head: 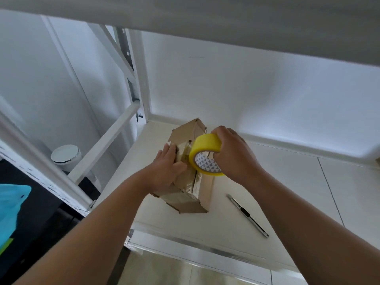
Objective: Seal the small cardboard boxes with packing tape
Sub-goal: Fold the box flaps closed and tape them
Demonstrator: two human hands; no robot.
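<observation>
A small brown cardboard box point(186, 194) lies on the white shelf point(287, 182), with glossy tape across its top and side. My left hand point(167, 168) lies on the box's left side, fingers flat along the top and thumb across the taped seam. My right hand point(232, 154) grips a yellow roll of packing tape point(205, 154), held on edge against the box's top, with fingers hooked through the core. The far flaps of the box stick up behind the roll.
A slim metal utility knife point(247, 215) lies on the shelf right of the box. White rack posts and a diagonal brace point(107, 140) stand left. A round silver-lidded bin point(65, 155) sits below left. An upper shelf point(205, 15) hangs overhead.
</observation>
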